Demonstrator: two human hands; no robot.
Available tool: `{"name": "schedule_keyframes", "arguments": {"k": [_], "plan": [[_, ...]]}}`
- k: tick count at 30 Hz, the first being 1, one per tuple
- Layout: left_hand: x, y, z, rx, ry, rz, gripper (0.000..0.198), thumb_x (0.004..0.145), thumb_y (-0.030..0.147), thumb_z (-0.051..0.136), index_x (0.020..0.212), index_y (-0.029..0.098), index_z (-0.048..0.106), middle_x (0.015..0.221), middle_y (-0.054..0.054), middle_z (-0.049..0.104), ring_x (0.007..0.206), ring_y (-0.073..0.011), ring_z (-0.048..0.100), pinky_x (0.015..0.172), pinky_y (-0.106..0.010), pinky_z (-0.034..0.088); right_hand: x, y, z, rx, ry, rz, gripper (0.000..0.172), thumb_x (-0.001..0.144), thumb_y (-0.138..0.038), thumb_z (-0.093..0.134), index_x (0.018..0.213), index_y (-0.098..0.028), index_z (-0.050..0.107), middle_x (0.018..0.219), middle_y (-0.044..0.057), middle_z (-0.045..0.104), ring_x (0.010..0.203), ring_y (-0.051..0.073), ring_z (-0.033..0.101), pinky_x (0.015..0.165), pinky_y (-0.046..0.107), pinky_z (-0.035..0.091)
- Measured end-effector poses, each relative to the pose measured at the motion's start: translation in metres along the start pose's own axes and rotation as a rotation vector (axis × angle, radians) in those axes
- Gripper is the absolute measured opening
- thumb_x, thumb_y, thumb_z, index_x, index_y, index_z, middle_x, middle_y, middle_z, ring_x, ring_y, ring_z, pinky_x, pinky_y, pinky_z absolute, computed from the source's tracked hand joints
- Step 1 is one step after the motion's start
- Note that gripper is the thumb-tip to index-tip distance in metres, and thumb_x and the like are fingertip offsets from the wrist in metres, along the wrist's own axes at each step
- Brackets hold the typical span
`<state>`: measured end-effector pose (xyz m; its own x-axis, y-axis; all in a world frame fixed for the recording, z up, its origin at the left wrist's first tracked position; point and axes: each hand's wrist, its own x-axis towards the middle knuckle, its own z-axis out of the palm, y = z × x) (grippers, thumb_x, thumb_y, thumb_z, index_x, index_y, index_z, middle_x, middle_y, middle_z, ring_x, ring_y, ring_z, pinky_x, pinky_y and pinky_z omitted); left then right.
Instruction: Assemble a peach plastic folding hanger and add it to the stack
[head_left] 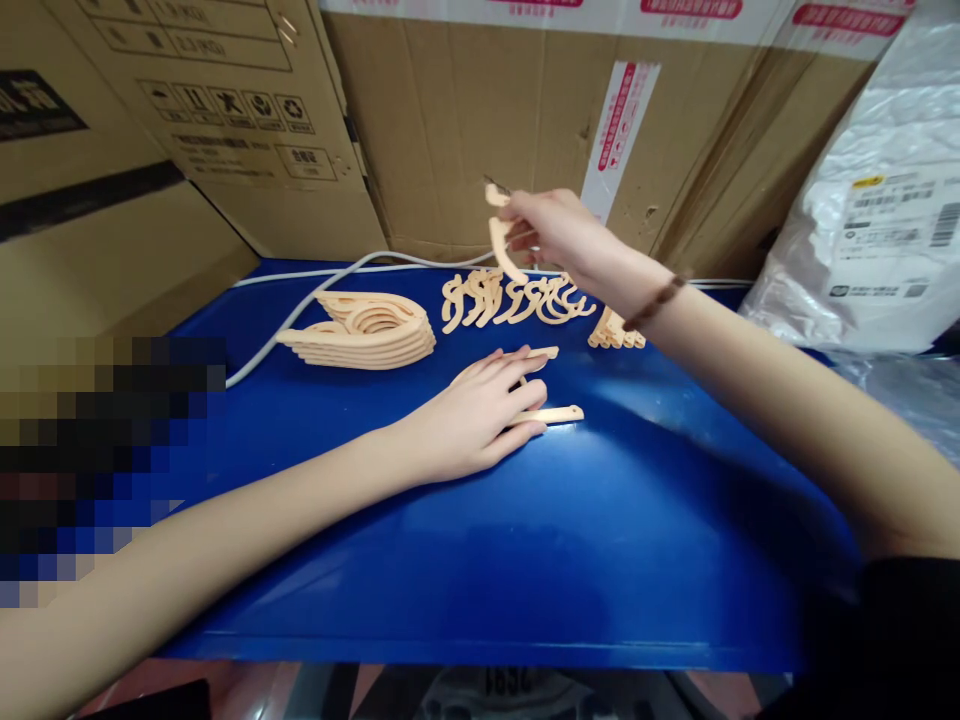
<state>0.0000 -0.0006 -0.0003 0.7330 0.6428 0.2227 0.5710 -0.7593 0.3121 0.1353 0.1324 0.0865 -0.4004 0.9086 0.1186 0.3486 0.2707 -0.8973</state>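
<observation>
In the head view, your hands are working apart. Your left hand (487,415) is lying spread over pale flat work (564,414) on the table (480,570). At one o'clock from it, your right hand (561,235) is pinching a raised curved part (501,248) between thumb and fingers. You are steadying the flat work best by pressing evenly, and controlling the curved part best by gripping lightly near its end.

Count: two hands; one stack (367,356) sitting at ten o'clock from the left hand, its layers blending too closely to number; one row of hooked pieces (490,300) overlapping at twelve, uncountable; one cluster of short pieces (616,334) lying at two, likewise. Two flat-work ends are showing toward three.
</observation>
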Motion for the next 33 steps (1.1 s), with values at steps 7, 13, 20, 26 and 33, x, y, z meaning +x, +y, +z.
{"name": "schedule_keyframes", "arguments": {"k": [7,13,20,26,33], "plan": [[0.001,0.002,0.002,0.0,-0.001,-0.024,0.024,0.101,0.037,0.036,0.102,0.019,0.053,0.151,-0.014,0.039,0.145,-0.0289,0.027,0.117,-0.052,0.025,-0.095,0.019,-0.03,0.045,-0.066,0.119,0.013,0.091,-0.029,0.044,0.08,-0.024,0.04,0.069,0.003,0.058,0.052,0.016,0.055,0.051,0.031,0.048],[0.002,0.006,0.002,-0.007,-0.01,-0.061,0.027,0.102,0.04,0.034,0.101,0.019,0.051,0.154,-0.013,0.035,0.145,-0.0285,0.027,0.118,-0.05,0.025,-0.152,0.052,-0.037,-0.297,-0.017,-0.027,0.013,0.097,-0.038,0.037,0.1,-0.025,0.04,0.071,-0.003,0.059,0.051,0.013,0.052,0.051,0.027,0.042],[0.001,0.006,0.002,0.019,0.004,-0.047,0.028,0.102,0.038,0.032,0.102,0.018,0.051,0.154,-0.014,0.035,0.144,-0.027,0.029,0.117,-0.049,0.025,-0.164,0.059,-0.042,-0.846,-0.086,-0.162,0.037,0.101,-0.045,0.03,0.115,-0.027,0.059,0.104,0.003,0.072,0.091,0.022,0.069,0.075,0.033,0.049],[0.001,0.008,0.002,-0.002,0.039,-0.07,0.024,0.102,0.037,0.033,0.102,0.018,0.049,0.155,-0.014,0.034,0.146,-0.0252,0.027,0.117,-0.047,0.027,-0.169,0.06,-0.037,-0.768,-0.192,-0.192,0.037,0.101,-0.043,0.031,0.112,-0.024,0.062,0.106,0.003,0.071,0.094,0.019,0.066,0.081,0.032,0.047],[0.001,0.008,0.003,-0.015,0.058,-0.073,0.019,0.102,0.035,0.035,0.1,0.019,0.046,0.154,-0.015,0.035,0.145,-0.0252,0.028,0.117,-0.048,0.027,-0.172,0.055,-0.035,-0.616,-0.221,-0.108,0.041,0.101,-0.046,0.031,0.103,-0.021,0.063,0.095,0.002,0.07,0.081,0.017,0.063,0.073,0.029,0.042]]}}
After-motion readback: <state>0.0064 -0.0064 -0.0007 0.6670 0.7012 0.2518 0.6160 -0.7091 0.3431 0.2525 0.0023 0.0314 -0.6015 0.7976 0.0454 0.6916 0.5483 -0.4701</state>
